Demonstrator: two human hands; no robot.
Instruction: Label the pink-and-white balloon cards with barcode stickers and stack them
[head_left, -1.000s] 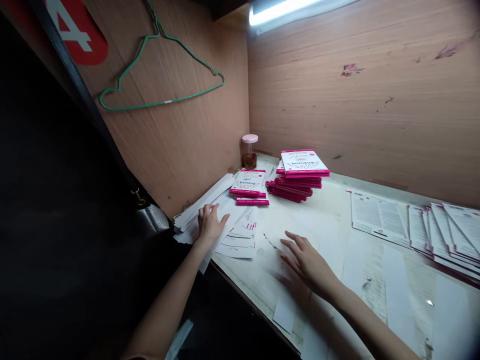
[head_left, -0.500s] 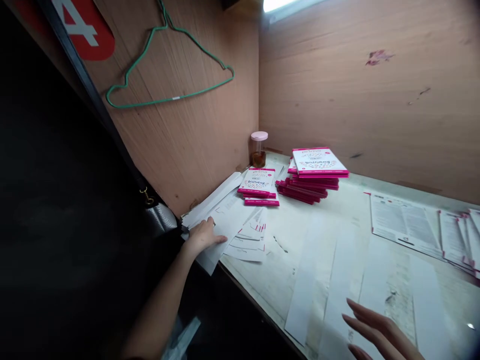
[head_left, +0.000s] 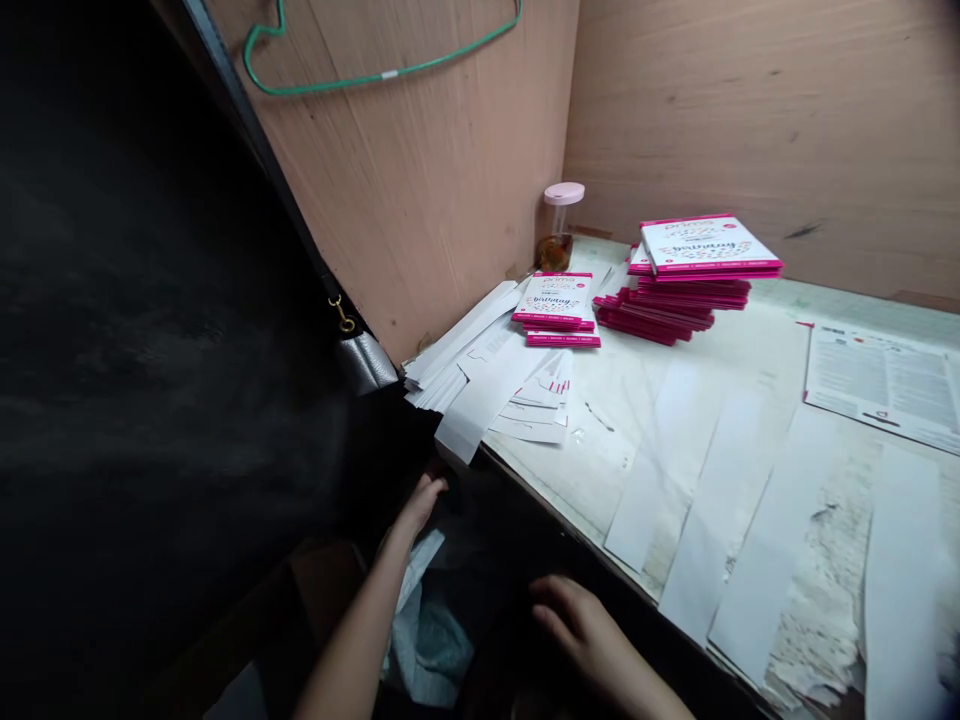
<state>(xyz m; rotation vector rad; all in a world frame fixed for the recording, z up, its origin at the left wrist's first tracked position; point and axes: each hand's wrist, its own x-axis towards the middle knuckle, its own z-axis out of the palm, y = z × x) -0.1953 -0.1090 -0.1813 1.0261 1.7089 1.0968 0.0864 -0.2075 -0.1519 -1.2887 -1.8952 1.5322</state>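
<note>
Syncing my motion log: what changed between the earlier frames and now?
Left hand came off the loose papers, down past the table edge; its grip is unclear. Right hand moved left off the tabletop, fingers loosely bent. The camera view shifted too. Unchanged: pink-edged "birthday" packets, pink-lidded jar, white strips.

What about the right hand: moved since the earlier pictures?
Yes: judged against the table, the right hand has gone from above its top to beyond its near edge, toward the person.
</note>
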